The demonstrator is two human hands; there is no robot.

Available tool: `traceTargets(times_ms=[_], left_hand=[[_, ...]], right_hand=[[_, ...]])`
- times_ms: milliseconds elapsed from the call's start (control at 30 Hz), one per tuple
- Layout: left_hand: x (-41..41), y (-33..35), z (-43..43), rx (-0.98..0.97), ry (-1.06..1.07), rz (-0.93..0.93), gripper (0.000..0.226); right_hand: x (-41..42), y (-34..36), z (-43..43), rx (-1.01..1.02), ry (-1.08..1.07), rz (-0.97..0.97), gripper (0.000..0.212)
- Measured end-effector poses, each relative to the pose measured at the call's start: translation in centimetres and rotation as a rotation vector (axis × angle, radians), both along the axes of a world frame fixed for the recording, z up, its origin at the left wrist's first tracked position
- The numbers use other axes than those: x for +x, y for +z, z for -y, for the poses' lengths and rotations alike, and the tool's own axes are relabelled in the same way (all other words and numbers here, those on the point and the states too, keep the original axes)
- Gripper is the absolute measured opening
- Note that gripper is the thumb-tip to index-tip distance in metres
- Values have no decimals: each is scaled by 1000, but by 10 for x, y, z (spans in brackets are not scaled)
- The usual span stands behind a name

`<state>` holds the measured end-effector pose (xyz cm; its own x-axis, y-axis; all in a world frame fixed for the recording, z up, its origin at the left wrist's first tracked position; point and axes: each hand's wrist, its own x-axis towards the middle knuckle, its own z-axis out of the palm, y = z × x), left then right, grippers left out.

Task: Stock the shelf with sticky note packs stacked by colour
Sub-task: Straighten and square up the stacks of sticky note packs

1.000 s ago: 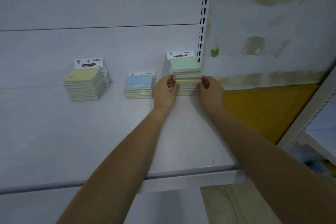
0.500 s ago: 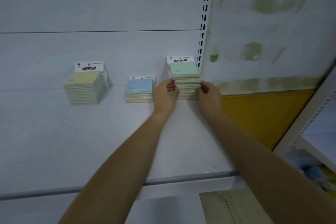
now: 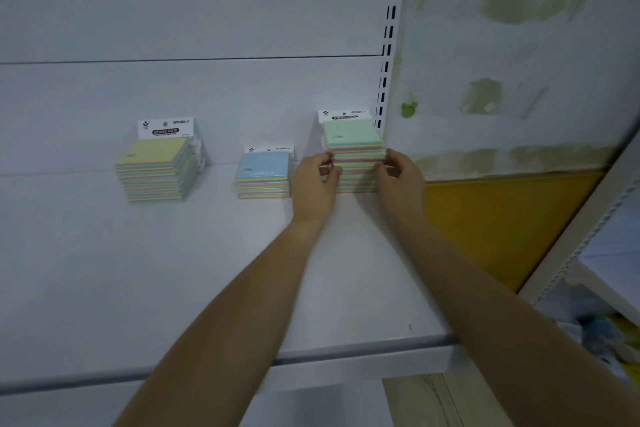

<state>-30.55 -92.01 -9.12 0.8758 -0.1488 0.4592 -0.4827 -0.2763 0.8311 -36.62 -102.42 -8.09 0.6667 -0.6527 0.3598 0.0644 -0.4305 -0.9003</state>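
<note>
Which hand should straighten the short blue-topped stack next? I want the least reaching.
Probably left: the left hand sits beside the blue-topped stack of sticky note packs; the right hand is beyond the green-topped stack.

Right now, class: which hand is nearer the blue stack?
Left. The left hand sits between the blue stack and the green stack, just right of the blue one. The right hand is on the green stack's far side.

I see a white shelf [image 3: 104, 288] backed by a pale panel [image 3: 173, 10], with a slotted upright [image 3: 389, 31] at its right end. Beyond it the wall [image 3: 519, 45] is whitish with green-brown blotches over a yellow band [image 3: 502, 218]. At far right stands another shelving unit [image 3: 595, 253], and beige floor [image 3: 415, 402] shows below.
</note>
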Motion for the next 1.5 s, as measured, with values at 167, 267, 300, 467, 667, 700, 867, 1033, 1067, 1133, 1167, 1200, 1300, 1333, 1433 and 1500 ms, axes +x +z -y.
traceTargets(times_ms=[167,267,300,467,667,700,867,1033,1067,1133,1167,1200,1300,1333,1433,1500], left_hand=[[-2,1,-1,2,-11,11,27],[-3,3,-2,7,-14,4,27],[-4,3,-3,4,-19,-1,27],[-8,5,-2,-56,26,-12,33],[-5,6,1,-94,-18,-9,29],[-3,6,2,-91,-13,-13,30],[0,4,3,-112,-7,-35,31],[-1,5,4,-109,29,14,29],[-3,5,4,-110,31,23,29],[-4,6,3,-109,21,38,28],[-5,6,3,-105,16,43,28],[-5,7,3,-100,11,44,28],[-4,8,4,-108,28,28,30],[-6,9,4,-131,37,21,32],[-8,13,4,-237,23,25,29],[-6,14,4,-230,14,37,26]], right_hand=[[0,-1,2,27,7,7,28],[1,-3,2,22,3,12,27],[1,-3,2,15,1,14,27],[1,-3,1,26,-10,59,37],[3,-3,6,86,1,122,28],[4,-3,6,100,4,121,27],[7,-1,9,138,25,120,27],[4,-1,5,37,-11,71,29],[3,-1,5,18,-21,72,28],[2,-1,5,0,-31,79,26],[1,-1,5,-4,-34,72,25],[1,-1,5,-10,-37,59,26],[-1,1,2,-2,-37,71,36],[-1,2,1,-4,-31,92,39],[-2,3,1,-40,-6,128,33],[0,4,3,-11,1,139,29]])
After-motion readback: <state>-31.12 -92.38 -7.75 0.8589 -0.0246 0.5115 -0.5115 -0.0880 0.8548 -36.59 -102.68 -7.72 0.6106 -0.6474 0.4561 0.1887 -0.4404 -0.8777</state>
